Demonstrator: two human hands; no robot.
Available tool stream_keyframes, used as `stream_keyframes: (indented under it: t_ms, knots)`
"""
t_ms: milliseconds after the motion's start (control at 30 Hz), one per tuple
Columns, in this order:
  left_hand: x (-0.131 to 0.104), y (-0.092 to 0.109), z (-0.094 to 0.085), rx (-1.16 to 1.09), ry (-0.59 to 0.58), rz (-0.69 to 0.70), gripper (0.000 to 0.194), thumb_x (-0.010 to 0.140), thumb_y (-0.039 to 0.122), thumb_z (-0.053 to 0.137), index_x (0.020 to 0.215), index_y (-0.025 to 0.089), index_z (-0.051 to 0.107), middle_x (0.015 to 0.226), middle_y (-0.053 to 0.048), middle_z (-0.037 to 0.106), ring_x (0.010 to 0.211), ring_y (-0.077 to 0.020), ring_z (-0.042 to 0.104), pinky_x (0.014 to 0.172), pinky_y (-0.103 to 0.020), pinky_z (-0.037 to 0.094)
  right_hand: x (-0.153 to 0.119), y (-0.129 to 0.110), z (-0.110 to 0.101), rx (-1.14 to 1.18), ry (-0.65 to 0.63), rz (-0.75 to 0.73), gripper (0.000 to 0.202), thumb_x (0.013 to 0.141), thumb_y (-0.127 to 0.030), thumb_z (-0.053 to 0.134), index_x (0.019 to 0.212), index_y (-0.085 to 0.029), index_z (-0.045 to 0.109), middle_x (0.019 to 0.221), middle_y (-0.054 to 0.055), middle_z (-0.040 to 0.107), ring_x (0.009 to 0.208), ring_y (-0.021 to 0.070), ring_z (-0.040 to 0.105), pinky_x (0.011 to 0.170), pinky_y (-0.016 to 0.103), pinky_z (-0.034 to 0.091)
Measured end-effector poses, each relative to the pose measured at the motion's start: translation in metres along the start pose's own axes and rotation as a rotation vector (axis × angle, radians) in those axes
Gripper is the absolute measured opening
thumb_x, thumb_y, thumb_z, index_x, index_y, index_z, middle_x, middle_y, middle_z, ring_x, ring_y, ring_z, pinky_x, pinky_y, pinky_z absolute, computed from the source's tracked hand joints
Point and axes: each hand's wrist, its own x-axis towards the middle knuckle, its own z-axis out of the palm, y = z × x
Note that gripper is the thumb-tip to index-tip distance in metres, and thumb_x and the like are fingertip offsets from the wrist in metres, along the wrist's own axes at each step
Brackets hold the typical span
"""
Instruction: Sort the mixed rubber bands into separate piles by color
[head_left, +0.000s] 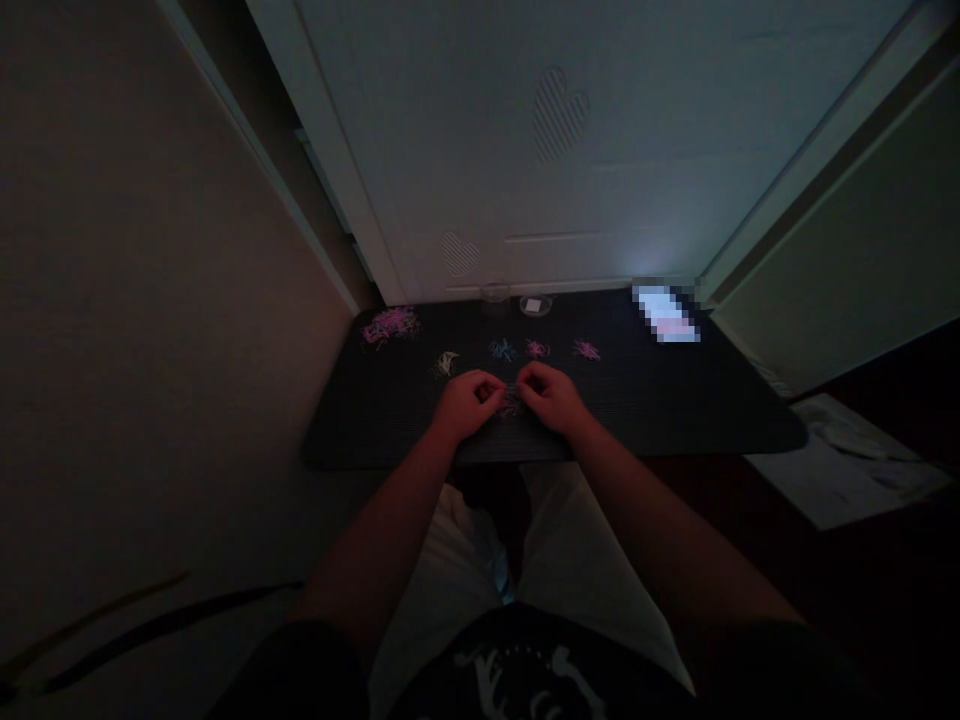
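Observation:
My left hand (472,400) and my right hand (551,397) face each other close above the dark table (675,400), fingertips pinched and a small gap between them. What they pinch, if anything, is too small and dim to make out. Just beneath the fingertips lies a little pinkish pile (511,404) of thin strands, perhaps small elastic bands. Beyond the hands sit more little piles: a pale yellowish one (446,364), a blue one (502,350), a pink one (537,348) and another pink one (586,350).
A larger mixed pink and purple heap (391,325) occupies the back left corner. By the white panel stand a clear cup (495,297) and a round clear lid (535,305) with a white square. A lit, blurred-out phone-like screen (666,313) lies back right. A wall borders the left.

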Motion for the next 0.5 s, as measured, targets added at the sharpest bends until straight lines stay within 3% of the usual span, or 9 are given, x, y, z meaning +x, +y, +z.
stream_keyframes:
  t_ms: [100, 267, 500]
  knots:
    - [0.001, 0.001, -0.001, 0.016, 0.051, -0.033, 0.013, 0.076, 0.026, 0.057, 0.081, 0.017, 0.065, 0.074, -0.002, 0.064, 0.066, -0.0116, 0.056, 0.064, -0.025, 0.045, 0.000, -0.003, -0.001, -0.097, 0.063, -0.023, 0.007, 0.075, -0.024, 0.052, 0.073, -0.019, 0.056, 0.071, 0.001, 0.055, 0.064, 0.0127, 0.050, 0.060, 0.025, 0.040]
    - [0.004, -0.001, 0.000, 0.072, 0.235, -0.173, 0.014, 0.077, 0.021, 0.054, 0.086, 0.017, 0.063, 0.082, -0.003, 0.066, 0.074, -0.0139, 0.058, 0.072, -0.028, 0.047, 0.001, -0.002, -0.004, -0.254, 0.352, 0.024, 0.012, 0.076, -0.026, 0.053, 0.070, -0.018, 0.060, 0.072, 0.004, 0.056, 0.065, 0.0146, 0.051, 0.062, 0.027, 0.041]
    - [0.004, -0.006, 0.005, 0.126, 0.161, -0.145, 0.017, 0.076, 0.019, 0.054, 0.090, 0.018, 0.064, 0.088, -0.004, 0.066, 0.080, -0.0159, 0.059, 0.077, -0.030, 0.048, 0.027, -0.003, 0.003, -0.397, 0.325, 0.145, 0.017, 0.077, -0.028, 0.053, 0.071, -0.018, 0.065, 0.067, 0.004, 0.060, 0.063, 0.0156, 0.053, 0.061, 0.028, 0.040]
